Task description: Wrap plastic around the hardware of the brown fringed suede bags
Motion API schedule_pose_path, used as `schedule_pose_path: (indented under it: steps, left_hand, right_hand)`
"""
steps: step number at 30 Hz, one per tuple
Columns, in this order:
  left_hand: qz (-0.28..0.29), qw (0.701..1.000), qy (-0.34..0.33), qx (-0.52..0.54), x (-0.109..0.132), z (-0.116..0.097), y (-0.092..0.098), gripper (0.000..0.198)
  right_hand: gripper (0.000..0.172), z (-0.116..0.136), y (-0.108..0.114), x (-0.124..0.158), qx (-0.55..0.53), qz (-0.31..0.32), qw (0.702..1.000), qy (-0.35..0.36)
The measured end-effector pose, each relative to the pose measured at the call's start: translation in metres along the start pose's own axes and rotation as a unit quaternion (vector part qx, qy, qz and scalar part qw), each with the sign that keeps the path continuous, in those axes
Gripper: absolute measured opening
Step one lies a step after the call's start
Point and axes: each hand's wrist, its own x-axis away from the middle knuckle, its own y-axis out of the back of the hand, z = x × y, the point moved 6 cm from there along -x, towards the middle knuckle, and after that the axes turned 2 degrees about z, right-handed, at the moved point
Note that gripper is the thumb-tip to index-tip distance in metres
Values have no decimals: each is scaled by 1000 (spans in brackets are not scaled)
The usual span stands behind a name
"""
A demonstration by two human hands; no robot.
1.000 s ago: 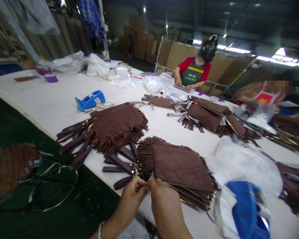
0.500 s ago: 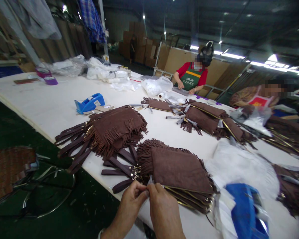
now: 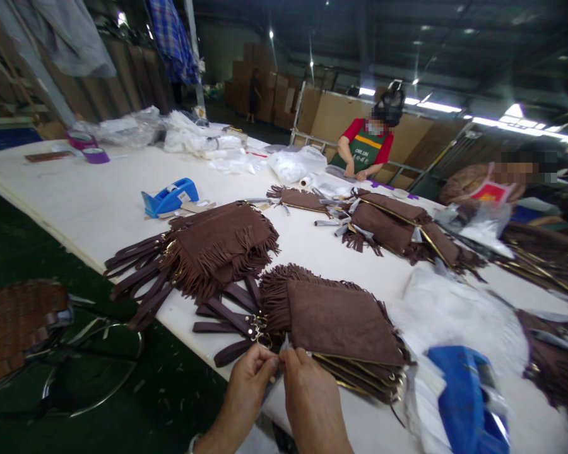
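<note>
Left hand (image 3: pixel 250 381): grip pinched on plastic (image 3: pixel 285 343) | right hand (image 3: pixel 308 389): grip closed on same plastic, beside left | bags (image 3: pixel 343 321): stacked on counter (image 3: pixel 108 183), just beyond both hands

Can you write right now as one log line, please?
left hand: pinching pale wrapping | right hand: pinching same | beside: fringed brown bags, stacked | nearby: dark straps

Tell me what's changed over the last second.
The co-worker's hands have drawn closer together; the distant person has shifted slightly rightward in view. The left hand and right hand stay pinched at the pale strip by the near bag stack; the far blue tape dispenser stays put.
</note>
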Motion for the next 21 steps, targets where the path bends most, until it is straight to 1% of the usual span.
schedule_pose_path:
  steps: [2, 4, 8, 9, 13, 17, 21]
  left_hand:
    - [-10, 1000, -2, -3, -1, 1, 1, 27]
    - [-15, 1000, 0, -2, 0, 0, 1, 27]
    - [-18, 1000, 7, 14, 2, -5, -3, 25]
    - [-20, 1000, 11, 18, 2, -6, -4, 25]
    - [-22, 999, 21, 28, 5, -8, -7, 22]
    - [-10, 998, 30, 51, 9, -6, -8, 18]
    - [-5, 998, 27, 55, 9, -3, -7, 19]
  right_hand:
    - [22, 0, -1, 2, -5, -7, 1000, 7]
    - [23, 0, 1, 5, -24, -29, 999, 16]
    - [40, -3, 3, 10, -100, -84, 991, 23]
    - [40, -5, 3, 11, -120, -90, 988, 21]
    - [30, -9, 2, 15, -175, -89, 981, 10]
    - [24, -12, 4, 18, -206, -78, 976, -4]
    - [16, -13, 3, 19, -174, -73, 982, -22]
